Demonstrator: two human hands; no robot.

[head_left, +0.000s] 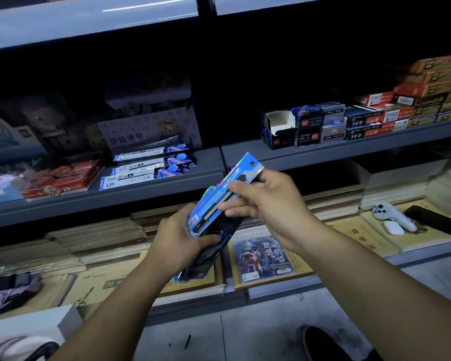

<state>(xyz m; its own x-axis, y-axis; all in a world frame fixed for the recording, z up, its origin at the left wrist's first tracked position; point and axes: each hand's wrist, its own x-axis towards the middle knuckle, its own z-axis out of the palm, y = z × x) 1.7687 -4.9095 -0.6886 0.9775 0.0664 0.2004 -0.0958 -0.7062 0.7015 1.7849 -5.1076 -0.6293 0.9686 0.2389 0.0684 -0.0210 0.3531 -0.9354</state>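
Nearest, a dark shoe point(320, 340) on the grey floor point(245, 332), both forearms reaching up and forward from the bottom corners. Left hand point(177, 241) low, fingers curled round the lower end of a stack of packs point(206, 259), thumb laid across the front. Clamped so, most likely, to stop the bundle fanning out during the peeling-off of one. Stack tilted, upper end leaning up and to the right, held in mid-air above the front of the lower shelf point(276, 293), touching neither shelf. Right hand point(266, 204) higher, wrist bent downward, thumb on the face of the top pack point(235, 178) and fingers behind it, pinching along its upper half, one fingertip up by the punched hanger tab. By the look of it, a grip for sliding that blue pack lengthwise off the rest. Hands apart, linked only through the packs, each closed on its own end. Below and beyond, flat on the lower shelf: a picture-card sleeve point(263, 259), yellowish notebooks point(354, 230), and off to the right a white earbud case point(393, 227) near a dark phone point(432, 220). Farther back, on the middle shelf point(146, 196), matching blue packs point(151, 165) lying in overlapped rows — probably the home for the one in hand — with a red pencil box point(63, 183) to their left and small boxes point(323, 123) stacked far right.
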